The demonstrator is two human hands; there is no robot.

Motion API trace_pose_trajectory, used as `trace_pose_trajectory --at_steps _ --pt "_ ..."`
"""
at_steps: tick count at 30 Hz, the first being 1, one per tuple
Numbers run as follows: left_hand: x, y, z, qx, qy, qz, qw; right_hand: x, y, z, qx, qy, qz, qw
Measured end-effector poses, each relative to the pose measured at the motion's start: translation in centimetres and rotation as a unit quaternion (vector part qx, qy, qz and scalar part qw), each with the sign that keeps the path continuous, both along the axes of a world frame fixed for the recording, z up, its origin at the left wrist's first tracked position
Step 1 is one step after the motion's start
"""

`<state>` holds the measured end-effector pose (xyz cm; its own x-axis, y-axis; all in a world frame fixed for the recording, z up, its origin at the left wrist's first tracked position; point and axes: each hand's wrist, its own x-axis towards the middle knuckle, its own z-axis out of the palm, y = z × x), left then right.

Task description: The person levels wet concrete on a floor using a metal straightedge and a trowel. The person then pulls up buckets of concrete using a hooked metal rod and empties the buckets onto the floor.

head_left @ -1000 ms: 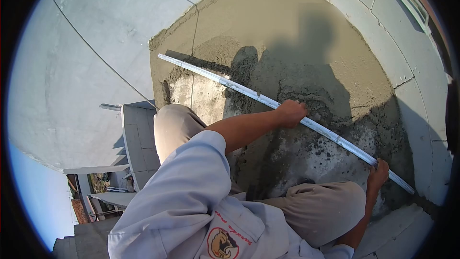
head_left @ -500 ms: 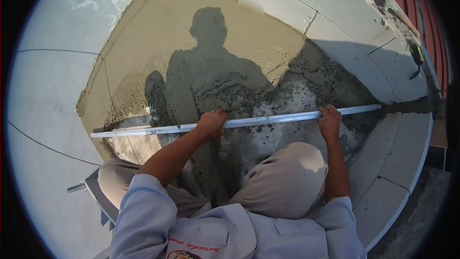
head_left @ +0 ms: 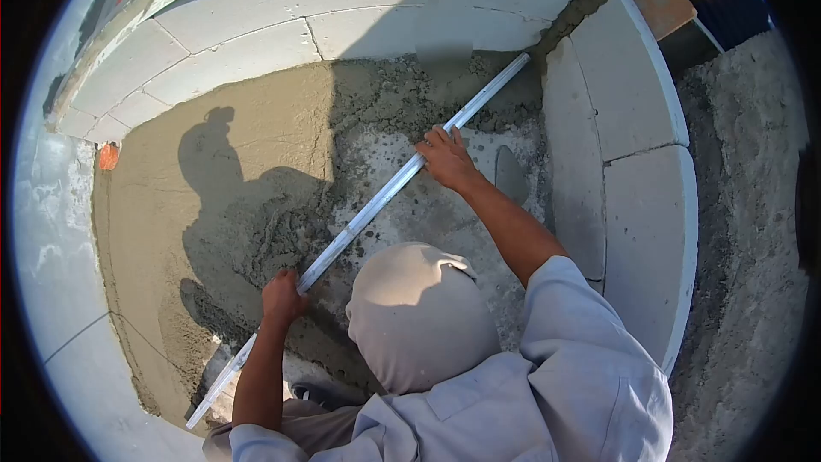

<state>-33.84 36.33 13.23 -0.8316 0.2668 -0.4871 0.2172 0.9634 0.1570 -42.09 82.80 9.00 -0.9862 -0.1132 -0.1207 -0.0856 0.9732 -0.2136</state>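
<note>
A long silvery metal straightedge (head_left: pixel 369 210) lies slantwise over the wet mortar bed (head_left: pixel 145 231), from the near left up to the wall corner at the far right. My left hand (head_left: pixel 282 295) is closed around its lower part, next to a rough heap of mortar. Further up the bar, my right hand (head_left: pixel 446 156) grips it with fingers curled over the far edge. Beyond the bar the mortar is smooth on the left and lumpy near the wall. Beneath my right arm shows bare, speckled floor (head_left: pixel 419 214).
Pale block walls (head_left: pixel 368 30) curve along the far side, and a low block wall (head_left: pixel 646 180) stands at the right. A flat grey shape (head_left: pixel 511 175) rests near that wall. An orange lump (head_left: pixel 108 156) sits at the left mortar edge. My bent knee (head_left: pixel 423 316) is close below the bar.
My view has swung to the right, so the straightedge now appears steeply slanted rather than nearly level. Both hands still hold it. The grey flat shape by the right wall has come into sight.
</note>
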Motion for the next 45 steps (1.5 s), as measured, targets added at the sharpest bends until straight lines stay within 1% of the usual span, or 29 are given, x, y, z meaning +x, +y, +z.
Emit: trace_pose_trajectory --at_steps 10,14,17,19,22,25,29,31,32,38,41,44,45 --pt "-0.7 0.3 0.4 -0.025 -0.018 0.001 1.000 0.0 -0.3 -0.2 -0.008 0.007 0.001 1.000" --pt "-0.6 -0.1 -0.4 -0.028 -0.020 -0.007 0.999 0.5 -0.2 0.4 -0.004 -0.014 -0.001 1.000" --pt "-0.1 -0.5 -1.3 -0.051 -0.048 -0.006 0.998 1.9 -0.4 0.3 0.003 -0.019 0.000 1.000" --pt "0.4 -0.5 -0.5 -0.047 -0.047 -0.014 0.998 2.7 -0.6 0.6 0.012 -0.038 0.000 0.999" --pt "0.5 -0.2 -0.5 -0.035 -0.031 -0.014 0.999 2.8 -0.4 0.7 0.003 -0.020 -0.001 1.000" --pt "-0.1 -0.3 -1.1 -0.034 -0.014 -0.011 0.999 1.8 0.0 -0.9 -0.013 0.037 -0.011 0.999" --pt "-1.2 -0.1 -0.6 -0.044 -0.027 -0.007 0.999 -0.1 0.0 -1.5 -0.005 0.005 0.007 1.000" --pt "-1.5 0.0 -0.3 -0.046 -0.026 -0.011 0.999 -0.8 -0.6 -0.2 -0.012 -0.029 0.008 0.999" --pt "-1.5 -0.1 -0.2 -0.047 -0.028 -0.014 0.998 -0.7 -0.7 -0.5 -0.007 -0.010 0.008 1.000" --pt "-0.8 -0.1 -1.8 -0.028 -0.027 -0.013 0.999 0.7 0.8 -0.9 -0.001 0.015 0.002 1.000" --pt "0.0 0.6 -1.1 -0.026 -0.043 -0.016 0.999 2.2 1.1 -0.3 0.012 -0.016 0.002 1.000" --pt "0.5 0.5 -1.1 -0.029 -0.055 -0.017 0.998 3.5 0.5 -0.3 0.004 0.011 -0.012 1.000" --pt "0.8 0.0 -1.4 -0.035 -0.064 -0.031 0.997 4.1 0.3 -0.4 0.006 0.001 -0.012 1.000"
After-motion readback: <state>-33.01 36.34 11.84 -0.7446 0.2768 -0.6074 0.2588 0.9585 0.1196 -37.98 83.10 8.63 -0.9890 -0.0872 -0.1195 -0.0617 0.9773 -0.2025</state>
